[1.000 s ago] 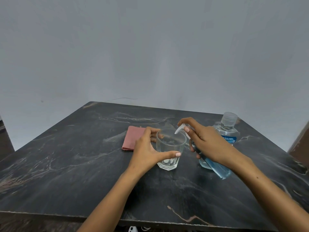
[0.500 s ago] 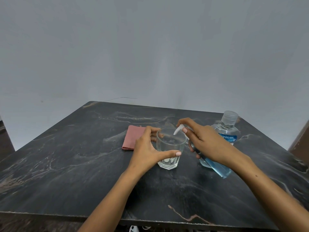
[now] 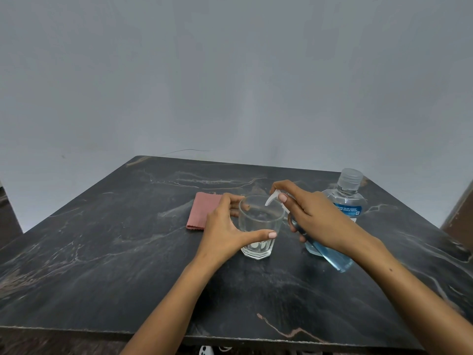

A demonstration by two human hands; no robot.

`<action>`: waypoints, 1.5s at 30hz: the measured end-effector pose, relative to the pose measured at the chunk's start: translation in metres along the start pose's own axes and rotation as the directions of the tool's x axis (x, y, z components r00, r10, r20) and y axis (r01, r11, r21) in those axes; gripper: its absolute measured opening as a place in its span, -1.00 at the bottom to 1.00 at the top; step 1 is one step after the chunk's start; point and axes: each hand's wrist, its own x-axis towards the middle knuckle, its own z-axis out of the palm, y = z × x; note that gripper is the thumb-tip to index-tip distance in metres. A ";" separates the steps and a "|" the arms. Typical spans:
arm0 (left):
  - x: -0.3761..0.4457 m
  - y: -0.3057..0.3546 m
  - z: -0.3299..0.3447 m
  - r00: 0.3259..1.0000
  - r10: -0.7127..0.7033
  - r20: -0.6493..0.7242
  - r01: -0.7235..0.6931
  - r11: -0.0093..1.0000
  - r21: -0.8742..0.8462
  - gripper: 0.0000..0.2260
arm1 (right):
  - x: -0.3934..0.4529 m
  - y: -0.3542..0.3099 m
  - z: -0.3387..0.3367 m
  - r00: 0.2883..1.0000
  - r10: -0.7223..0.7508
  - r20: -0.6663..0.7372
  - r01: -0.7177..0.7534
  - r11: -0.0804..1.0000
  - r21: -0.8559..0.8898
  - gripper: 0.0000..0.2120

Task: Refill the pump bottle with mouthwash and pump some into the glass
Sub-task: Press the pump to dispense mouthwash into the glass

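A clear faceted glass (image 3: 258,226) stands upright near the middle of the dark marble table (image 3: 102,252). My left hand (image 3: 225,229) wraps around its left side, thumb across the front. My right hand (image 3: 314,219) grips a pump bottle (image 3: 335,257) of blue liquid, tilted toward the glass, with its white nozzle (image 3: 271,198) over the rim and a finger on the pump head. Most of the pump bottle is hidden by my hand. A clear mouthwash bottle (image 3: 345,198) with a capped top and blue label stands behind my right hand.
A folded pink cloth (image 3: 202,210) lies flat just left of the glass, partly behind my left hand. The table's front edge runs along the bottom of the view. A plain grey wall rises behind the table.
The pump nozzle and my right hand have dipped slightly lower and closer over the glass rim. My left hand and the glass stay where they were.
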 end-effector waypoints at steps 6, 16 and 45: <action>0.000 0.001 0.000 1.000 0.002 0.000 -0.002 1.000 -0.008 -0.19 | 0.001 0.003 0.001 1.000 -0.007 -0.029 0.006 1.000 -0.021 -0.76; -0.001 0.001 -0.001 1.000 -0.003 0.002 0.003 1.000 0.003 -0.17 | 0.002 0.002 0.001 0.999 -0.021 -0.049 0.020 0.999 -0.033 -0.76; 0.000 0.001 -0.001 1.000 -0.014 0.005 0.014 1.000 -0.005 -0.17 | -0.002 -0.001 0.002 0.994 -0.047 -0.100 0.042 0.997 -0.058 -0.70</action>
